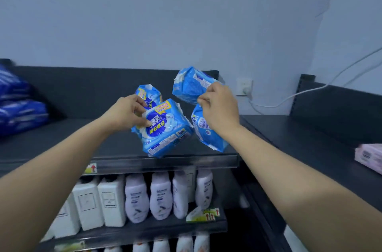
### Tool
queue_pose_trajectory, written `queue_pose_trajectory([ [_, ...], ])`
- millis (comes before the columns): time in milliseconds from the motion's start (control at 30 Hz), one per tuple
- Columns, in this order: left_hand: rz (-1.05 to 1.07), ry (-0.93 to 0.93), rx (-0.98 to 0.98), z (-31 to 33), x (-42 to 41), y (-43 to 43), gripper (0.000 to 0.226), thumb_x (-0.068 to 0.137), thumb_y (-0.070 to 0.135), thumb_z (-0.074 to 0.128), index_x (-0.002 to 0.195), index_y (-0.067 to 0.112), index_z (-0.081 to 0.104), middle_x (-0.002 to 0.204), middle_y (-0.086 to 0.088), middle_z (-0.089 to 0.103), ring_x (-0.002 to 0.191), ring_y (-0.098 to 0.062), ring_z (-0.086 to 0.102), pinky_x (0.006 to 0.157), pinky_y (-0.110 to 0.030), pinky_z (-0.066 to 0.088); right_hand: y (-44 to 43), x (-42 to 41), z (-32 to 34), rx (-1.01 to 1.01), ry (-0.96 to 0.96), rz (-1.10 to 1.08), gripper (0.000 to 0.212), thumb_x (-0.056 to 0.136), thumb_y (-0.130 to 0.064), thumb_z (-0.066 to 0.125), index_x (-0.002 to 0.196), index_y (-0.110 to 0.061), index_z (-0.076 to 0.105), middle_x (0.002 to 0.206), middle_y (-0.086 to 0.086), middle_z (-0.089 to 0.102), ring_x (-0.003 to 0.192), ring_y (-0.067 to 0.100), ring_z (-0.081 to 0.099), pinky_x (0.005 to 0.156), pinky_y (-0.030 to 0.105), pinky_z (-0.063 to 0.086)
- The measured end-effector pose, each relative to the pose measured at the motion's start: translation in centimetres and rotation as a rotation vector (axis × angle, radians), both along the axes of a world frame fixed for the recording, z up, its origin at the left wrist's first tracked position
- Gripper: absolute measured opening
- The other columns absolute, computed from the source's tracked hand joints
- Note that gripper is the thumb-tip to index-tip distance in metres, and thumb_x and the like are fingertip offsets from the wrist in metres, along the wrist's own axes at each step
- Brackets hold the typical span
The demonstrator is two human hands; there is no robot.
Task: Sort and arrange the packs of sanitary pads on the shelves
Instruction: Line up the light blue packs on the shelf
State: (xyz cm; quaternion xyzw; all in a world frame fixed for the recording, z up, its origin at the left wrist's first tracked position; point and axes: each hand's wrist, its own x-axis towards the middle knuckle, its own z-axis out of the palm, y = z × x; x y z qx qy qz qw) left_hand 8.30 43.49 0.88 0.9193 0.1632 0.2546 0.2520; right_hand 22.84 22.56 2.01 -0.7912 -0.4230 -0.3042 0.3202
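My left hand [128, 112] grips two light blue pad packs above the dark top shelf [62, 144]: a large front pack [165, 130] with blue lettering, and a second pack [147, 94] behind it. My right hand [219, 107] pinches two more blue packs by their edges. One of these [190, 84] sticks up to the left above my fingers, the other [206, 134] hangs below my palm. All of these packs are in the air, tilted, just over the shelf's front right part.
Dark blue packs [18, 103] are stacked at the top shelf's left end. A pink pack [370, 156] lies on the adjoining shelf to the right. Lower shelves hold white and lilac bottles [136, 198]. A wall socket [245, 86] with a white cable sits behind.
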Motion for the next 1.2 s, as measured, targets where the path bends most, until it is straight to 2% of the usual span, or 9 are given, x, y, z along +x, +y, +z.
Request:
queue_pose_trajectory([
  [100, 0.109, 0.041, 0.077, -0.3, -3.4, 4.3, 0.017, 0.070, 0.019, 0.086, 0.074, 0.015, 0.070, 0.113, 0.006, 0.053, 0.081, -0.008, 0.052, 0.061, -0.012, 0.036, 5.0, -2.6, -0.4, -0.071, -0.026, 0.075, 0.025, 0.098, -0.020, 0.052, 0.093, -0.015, 0.076, 0.103, -0.001, 0.054, 0.105, 0.021, 0.045, 0.082, 0.035, 0.038],
  [333, 0.251, 0.160, 0.199, -1.1, -8.7, 14.6, 0.028, 0.069, 0.026, 0.086, 0.085, 0.005, 0.076, 0.116, 0.002, 0.055, 0.107, -0.022, 0.050, 0.081, -0.023, 0.034, 16.7, -6.4, -1.4, -0.204, -0.055, 0.130, 0.028, 0.100, -0.020, 0.046, 0.098, -0.019, 0.075, 0.106, -0.004, 0.052, 0.104, 0.019, 0.044, 0.078, 0.033, 0.034],
  [433, 0.290, 0.229, 0.244, -1.5, -10.4, 19.2, 0.017, 0.070, 0.030, 0.085, 0.072, 0.017, 0.074, 0.117, 0.005, 0.054, 0.111, -0.025, 0.046, 0.082, -0.025, 0.033, 22.1, -7.5, -1.9, -0.266, -0.070, 0.139, 0.029, 0.100, -0.019, 0.046, 0.102, -0.022, 0.074, 0.108, -0.004, 0.052, 0.106, 0.019, 0.043, 0.078, 0.032, 0.033],
  [600, 0.267, 0.331, 0.247, -2.1, -12.1, 26.4, 0.038, 0.071, 0.029, 0.084, 0.050, 0.026, 0.053, 0.117, 0.005, 0.055, 0.105, -0.023, 0.049, 0.080, -0.026, 0.036, 29.6, -8.7, -3.2, -0.383, -0.091, 0.103, 0.028, 0.102, -0.024, 0.044, 0.106, -0.024, 0.072, 0.111, -0.004, 0.051, 0.107, 0.020, 0.042, 0.075, 0.032, 0.028],
  [800, 0.231, 0.440, 0.295, -1.3, -12.4, 32.4, 0.015, 0.080, 0.023, 0.077, 0.084, 0.009, 0.072, 0.127, 0.005, 0.050, 0.111, -0.021, 0.046, 0.088, -0.025, 0.035, 35.7, -9.4, -4.8, -0.478, -0.103, 0.114, 0.029, 0.102, -0.025, 0.042, 0.105, -0.022, 0.071, 0.112, -0.004, 0.051, 0.108, 0.020, 0.042, 0.076, 0.032, 0.028],
  [933, 0.271, 0.528, 0.404, -1.7, -11.7, 34.5, 0.020, 0.087, 0.012, 0.063, 0.068, 0.015, 0.056, 0.139, 0.003, 0.044, 0.120, -0.023, 0.040, 0.086, -0.018, 0.021, 38.9, -9.6, -5.9, -0.518, -0.182, 0.124, 0.024, 0.098, -0.019, 0.047, 0.103, -0.021, 0.071, 0.110, -0.004, 0.049, 0.109, 0.020, 0.042, 0.077, 0.032, 0.025],
  [1000, 0.291, 0.541, 0.443, -2.3, -11.3, 35.7, 0.015, 0.089, 0.006, 0.053, 0.094, 0.011, 0.066, 0.147, 0.002, 0.037, 0.129, -0.023, 0.033, 0.096, -0.017, 0.021, 40.6, -9.7, -6.4, -0.532, -0.212, 0.129, 0.019, 0.094, -0.014, 0.053, 0.098, -0.020, 0.071, 0.108, -0.003, 0.048, 0.107, 0.020, 0.042, 0.078, 0.033, 0.026],
  [1100, 0.233, 0.556, 0.504, -3.5, -11.1, 36.9, 0.050, 0.086, 0.001, 0.049, 0.133, 0.018, 0.055, 0.159, 0.000, 0.021, 0.146, -0.020, 0.016, 0.114, -0.028, 0.025, 42.7, -9.5, -7.3, -0.454, -0.287, 0.163, 0.005, 0.076, -0.019, 0.077, 0.079, -0.019, 0.073, 0.096, 0.001, 0.055, 0.094, 0.024, 0.051, 0.079, 0.037, 0.042],
  [1200, 0.261, 0.476, 0.371, -4.4, -10.8, 37.0, 0.064, 0.085, -0.004, 0.046, 0.143, 0.020, 0.041, 0.158, 0.005, 0.022, 0.144, -0.017, 0.024, 0.105, -0.032, 0.038, 43.8, -8.6, -7.9, -0.422, -0.178, 0.404, 0.033, 0.074, -0.026, 0.075, 0.102, -0.009, 0.067, 0.115, 0.007, 0.053, 0.107, 0.028, 0.049, 0.087, 0.042, 0.045],
])
